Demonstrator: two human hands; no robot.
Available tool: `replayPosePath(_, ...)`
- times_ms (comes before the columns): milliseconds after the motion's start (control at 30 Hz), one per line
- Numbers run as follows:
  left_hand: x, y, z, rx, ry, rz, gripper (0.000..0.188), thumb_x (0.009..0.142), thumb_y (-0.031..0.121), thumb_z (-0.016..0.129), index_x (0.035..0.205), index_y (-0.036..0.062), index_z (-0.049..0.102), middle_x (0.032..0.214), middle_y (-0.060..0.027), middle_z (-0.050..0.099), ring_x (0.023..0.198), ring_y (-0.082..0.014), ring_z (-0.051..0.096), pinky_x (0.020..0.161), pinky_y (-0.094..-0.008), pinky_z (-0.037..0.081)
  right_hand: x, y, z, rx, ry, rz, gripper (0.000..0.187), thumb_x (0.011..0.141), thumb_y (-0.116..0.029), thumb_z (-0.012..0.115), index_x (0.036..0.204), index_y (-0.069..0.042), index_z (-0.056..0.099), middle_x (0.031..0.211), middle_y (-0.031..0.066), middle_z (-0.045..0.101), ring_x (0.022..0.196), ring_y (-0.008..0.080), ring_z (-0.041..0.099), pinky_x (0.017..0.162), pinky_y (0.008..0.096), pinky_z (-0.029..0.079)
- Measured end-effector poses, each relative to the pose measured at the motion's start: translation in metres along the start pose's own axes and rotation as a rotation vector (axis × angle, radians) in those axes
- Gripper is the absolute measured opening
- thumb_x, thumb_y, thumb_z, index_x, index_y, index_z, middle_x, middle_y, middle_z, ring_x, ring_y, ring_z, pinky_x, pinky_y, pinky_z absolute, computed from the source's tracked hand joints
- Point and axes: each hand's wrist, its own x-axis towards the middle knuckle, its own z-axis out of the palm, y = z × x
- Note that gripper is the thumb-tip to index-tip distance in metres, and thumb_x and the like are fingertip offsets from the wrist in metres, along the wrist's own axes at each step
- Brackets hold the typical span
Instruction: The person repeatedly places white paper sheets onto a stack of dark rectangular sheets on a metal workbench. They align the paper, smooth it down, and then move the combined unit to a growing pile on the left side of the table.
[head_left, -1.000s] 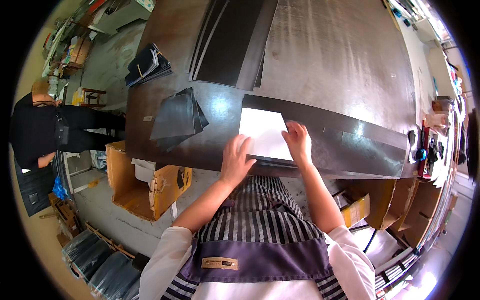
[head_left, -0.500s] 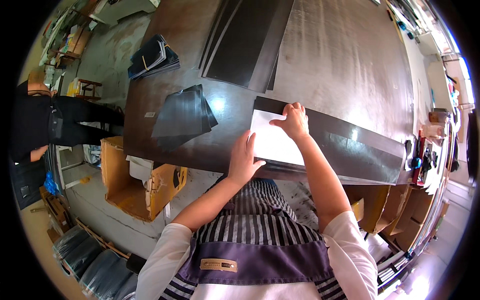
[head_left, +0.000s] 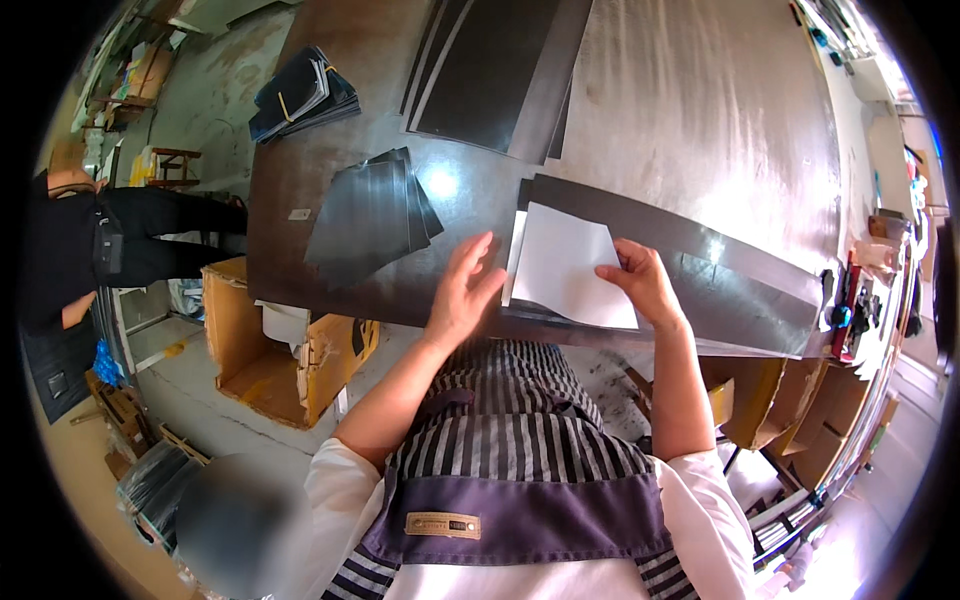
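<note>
A white rectangular sheet (head_left: 565, 265) lies over long dark strips (head_left: 720, 280) near the table's front edge. My right hand (head_left: 645, 285) pinches the sheet's right edge between thumb and fingers. A narrow white strip, perhaps the edge of another sheet, shows along its left side. Just left of that, my left hand (head_left: 465, 287) is held with fingers apart and nothing in it. Farther left lies a fanned pile of dark thin sheets (head_left: 365, 215).
Large dark sheets (head_left: 490, 75) lie at the table's far middle. A banded bundle of dark pieces (head_left: 303, 95) rests at the far left. Below the table's left edge stands an open cardboard box (head_left: 255, 350). A person in black (head_left: 75, 240) is at the left.
My right hand has moved right and closed on the white sheet's right edge, and the sheet has shifted right. My left hand has come away from the sheet's left side.
</note>
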Motion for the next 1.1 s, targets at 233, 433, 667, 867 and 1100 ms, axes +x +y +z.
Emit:
replayPosePath(233,0.015,-0.018,0.004,0.204,-0.094,-0.056,0.041,0.096,0.015,0.059,0.133,0.0014,0.049,0.122,-0.0130,0.057,0.108,-0.0217,0.058,0.088,-0.0315,0.050,0.004,0.009,-0.005,0.226,-0.090,-0.021,0.020,0.086,-0.004,0.068,0.104,0.003,0.064,0.085,0.0019,0.065,0.077,0.0082,0.058,0.070,0.0254,0.048)
replayPosePath(433,-0.020,-0.016,0.011,-0.150,-0.005,-0.085,0.035,0.097,0.016,0.056,0.129,0.0010,0.052,0.117,-0.0098,0.058,0.101,-0.0176,0.059,0.086,-0.0271,0.048,-0.019,-0.021,0.034,0.258,-0.247,-0.039,0.019,0.088,-0.009,0.067,0.102,0.002,0.061,0.087,0.0008,0.063,0.081,0.0077,0.057,0.071,0.0256,0.047)
replayPosePath(667,-0.040,-0.017,-0.021,-0.667,-0.128,-0.433,0.026,0.095,0.008,0.059,0.119,-0.0018,0.062,0.108,-0.0054,0.068,0.095,-0.0114,0.062,0.085,-0.0250,0.048,-0.021,0.004,0.037,0.069,0.089,0.080,0.038,0.090,-0.015,0.066,0.125,-0.003,0.059,0.101,0.0104,0.067,0.088,0.0179,0.063,0.081,0.0314,0.051)
replayPosePath(867,-0.071,-0.031,-0.069,-0.721,-0.107,-0.493,0.023,0.088,0.008,0.065,0.110,-0.0016,0.066,0.103,-0.0069,0.069,0.093,-0.0142,0.063,0.085,-0.0296,0.049,-0.012,0.066,0.049,-0.991,0.321,-0.349,0.066,0.082,-0.033,0.070,0.141,-0.012,0.046,0.156,0.0161,0.025,0.145,0.0350,0.020,0.115,0.0489,0.024)
replayPosePath(1100,-0.089,-0.026,-0.109,-0.676,0.005,-0.486,0.021,0.088,0.010,0.066,0.107,0.0005,0.068,0.098,-0.0062,0.070,0.089,-0.0139,0.065,0.083,-0.0294,0.050,-0.017,0.062,0.078,-0.762,0.345,-0.418,0.076,0.080,-0.033,0.073,0.144,-0.009,0.041,0.154,0.0162,0.029,0.144,0.0350,0.023,0.115,0.0478,0.024)
